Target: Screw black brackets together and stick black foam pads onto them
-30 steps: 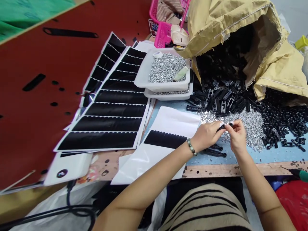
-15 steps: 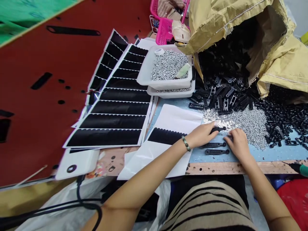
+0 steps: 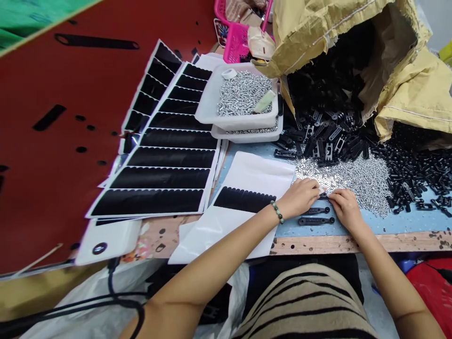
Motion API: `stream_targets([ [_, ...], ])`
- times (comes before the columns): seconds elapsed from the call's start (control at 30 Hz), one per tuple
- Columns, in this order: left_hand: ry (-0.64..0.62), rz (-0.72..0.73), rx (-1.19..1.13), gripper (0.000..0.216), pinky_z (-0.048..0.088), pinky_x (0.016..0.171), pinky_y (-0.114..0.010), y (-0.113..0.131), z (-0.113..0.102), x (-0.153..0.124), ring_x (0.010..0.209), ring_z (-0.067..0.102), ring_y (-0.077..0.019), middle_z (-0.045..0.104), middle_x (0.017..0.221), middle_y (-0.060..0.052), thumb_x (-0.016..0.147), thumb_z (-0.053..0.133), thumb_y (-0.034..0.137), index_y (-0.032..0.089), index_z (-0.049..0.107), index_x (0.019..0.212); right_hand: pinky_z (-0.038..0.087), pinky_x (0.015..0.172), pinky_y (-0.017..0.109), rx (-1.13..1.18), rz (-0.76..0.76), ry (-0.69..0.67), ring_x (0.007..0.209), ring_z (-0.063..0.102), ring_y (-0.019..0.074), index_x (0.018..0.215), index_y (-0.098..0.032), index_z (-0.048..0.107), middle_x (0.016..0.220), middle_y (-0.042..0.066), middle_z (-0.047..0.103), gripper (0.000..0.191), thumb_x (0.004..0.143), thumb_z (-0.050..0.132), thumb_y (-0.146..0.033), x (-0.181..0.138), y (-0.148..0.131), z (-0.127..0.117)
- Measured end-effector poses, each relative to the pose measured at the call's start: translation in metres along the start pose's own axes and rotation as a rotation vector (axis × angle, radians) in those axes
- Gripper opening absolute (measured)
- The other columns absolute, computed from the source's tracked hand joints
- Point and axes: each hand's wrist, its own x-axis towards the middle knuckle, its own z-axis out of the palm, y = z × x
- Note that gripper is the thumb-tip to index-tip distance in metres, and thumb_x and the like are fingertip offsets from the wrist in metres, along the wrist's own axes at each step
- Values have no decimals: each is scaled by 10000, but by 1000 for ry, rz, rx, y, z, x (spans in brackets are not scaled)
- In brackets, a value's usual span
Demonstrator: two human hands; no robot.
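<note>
My left hand (image 3: 299,197), with a beaded bracelet on its wrist, is closed around a black plastic strap-shaped part (image 3: 324,195); most of it is hidden under the fingers. My right hand (image 3: 346,209) is pinched at the right end of that part, and whatever small thing may be between its fingertips is hidden. Just below the hands, two similar black plastic parts (image 3: 316,221) lie side by side on the blue table surface (image 3: 374,229). Small silver nuts (image 3: 309,172) and silver screws (image 3: 370,181) are heaped right behind my hands.
Black plastic pieces (image 3: 328,141) spill from a yellow paper sack (image 3: 406,94) at the back right. Stacked white tubs (image 3: 208,110) hold silver screws. Sheets of black stickers (image 3: 165,179) lie to the left, with one white sheet (image 3: 243,169) beside my left forearm. A pink basket (image 3: 235,42) stands behind.
My right hand has come up to the held part, its fingertips now meeting the end of it. My left fingers have drawn closer over the part. The view has shifted slightly.
</note>
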Motion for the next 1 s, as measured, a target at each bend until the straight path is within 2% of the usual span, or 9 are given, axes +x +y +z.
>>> stream_targets([
  [0.2,-62,-6,-36,216,365,828,-343,-3,-9,-1,943,513,-209,603,999,-44,931,449,216,209,648,1015,487,803,377,65,-42,-84,908,599,212,1007,-244,676,957,73,649,195,913,507,-225,5,-3,-7],
  [0.4,-46,-10,-20,215,364,830,-347,-3,-12,-1,943,514,-214,615,998,-45,937,455,235,217,658,1006,507,795,383,86,-26,-29,896,598,214,1012,-243,673,945,82,636,204,918,492,-230,5,-5,-6],
  [0.63,-47,-4,-58,208,360,869,-352,-5,-6,-4,1007,514,-217,610,1053,-38,926,484,232,234,659,1037,512,784,375,89,-53,-50,870,589,210,1000,-229,664,930,82,632,201,928,477,-232,-2,-7,-3],
  [1.0,-86,-33,-114,193,350,876,-351,-10,-8,-7,994,537,-207,631,1038,-30,917,498,210,221,667,1009,495,790,367,118,-29,-60,863,587,209,951,-224,666,919,76,622,182,921,488,-252,-3,-11,0],
])
